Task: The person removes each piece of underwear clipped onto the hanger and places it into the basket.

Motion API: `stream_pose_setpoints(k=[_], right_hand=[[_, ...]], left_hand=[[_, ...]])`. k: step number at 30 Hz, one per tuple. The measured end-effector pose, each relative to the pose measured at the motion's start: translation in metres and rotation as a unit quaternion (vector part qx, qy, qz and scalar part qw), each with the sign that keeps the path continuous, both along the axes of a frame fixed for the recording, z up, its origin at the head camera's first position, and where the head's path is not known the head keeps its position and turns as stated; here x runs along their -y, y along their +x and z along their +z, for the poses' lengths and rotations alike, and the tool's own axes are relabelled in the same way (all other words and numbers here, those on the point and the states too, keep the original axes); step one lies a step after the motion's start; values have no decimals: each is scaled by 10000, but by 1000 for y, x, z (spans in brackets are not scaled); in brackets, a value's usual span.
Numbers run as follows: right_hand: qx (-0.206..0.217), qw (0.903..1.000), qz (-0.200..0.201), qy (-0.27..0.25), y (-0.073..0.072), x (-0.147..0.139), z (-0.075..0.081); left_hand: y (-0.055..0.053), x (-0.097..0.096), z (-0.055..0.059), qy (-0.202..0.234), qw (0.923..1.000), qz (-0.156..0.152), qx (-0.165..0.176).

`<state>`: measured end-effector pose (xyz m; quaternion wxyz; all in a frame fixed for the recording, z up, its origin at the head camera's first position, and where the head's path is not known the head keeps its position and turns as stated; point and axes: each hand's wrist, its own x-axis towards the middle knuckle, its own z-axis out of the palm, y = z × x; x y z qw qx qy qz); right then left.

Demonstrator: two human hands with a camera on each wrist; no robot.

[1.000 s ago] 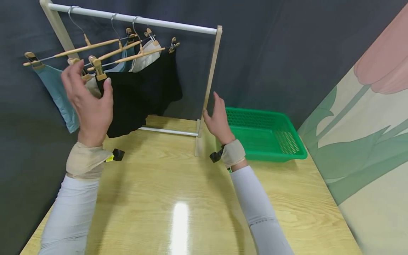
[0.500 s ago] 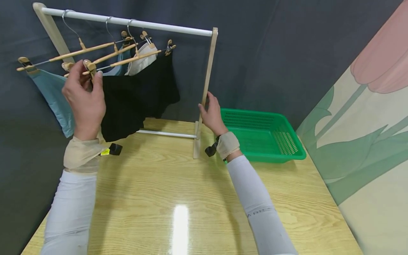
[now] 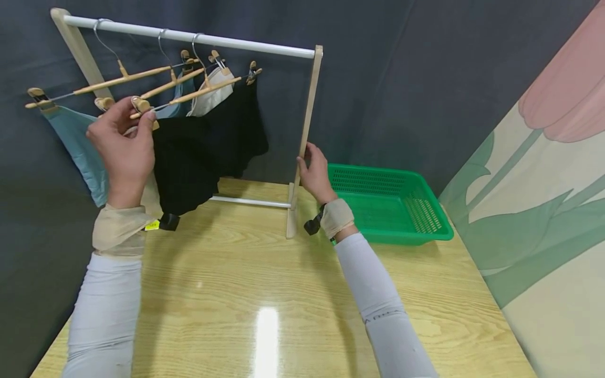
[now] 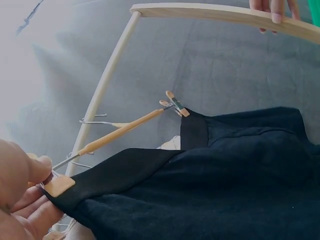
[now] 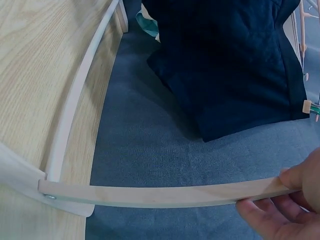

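My left hand [image 3: 124,152] pinches the near clip [image 4: 59,185] of the front hanger [image 3: 205,90], its thumb and fingers around the clip's end. Black shorts [image 3: 203,142] hang from that hanger, held at the waistband by the near clip and a far clip [image 3: 253,72]. With my right hand [image 3: 315,173] I grip the wooden right upright [image 3: 309,105] of the clothes rack; the right wrist view shows thumb and fingers on either side of the bar. Behind the shorts hang a white garment [image 3: 215,90] and a light blue garment [image 3: 77,142] on two other hangers.
The rack's white top rail [image 3: 198,38] carries the three hanger hooks. A green plastic basket [image 3: 378,210] stands right of the rack on the wooden table [image 3: 227,283]. A dark curtain [image 3: 402,94] is behind, and a flower-patterned panel [image 3: 543,210] stands at right.
My left hand has closed its fingers on the front hanger's near clip. My right hand has moved left onto the rack's upright and taken hold of it. The view has shifted slightly.
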<state>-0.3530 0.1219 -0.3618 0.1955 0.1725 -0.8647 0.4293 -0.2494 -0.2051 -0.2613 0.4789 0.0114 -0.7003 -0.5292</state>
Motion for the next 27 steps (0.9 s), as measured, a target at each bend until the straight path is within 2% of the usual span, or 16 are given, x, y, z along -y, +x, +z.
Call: stream_pose_setpoints(k=[6,9,13,16,20,27], right_hand=[[-16,10000,6,44,1,0,1],[-7,10000,62,73,2,1,1],[67,9999,104,118,2,1,-2],[49,9999,103,102,1,0,-2],[-41,9999,84,83,-1,-1,0],[31,9999,87,97,1,-4,1]], left_hand=[[-2,1,1,-110,9992,-115,-365],[-1,3,0,-489,9966,-27,-666],[1,4,2,-613,9935,15,-962],[2,1,8,-341,9940,-37,-1043],[5,-3,15,-246,9935,-64,-1113],[14,-8,11,-103,9924,-292,-1188]])
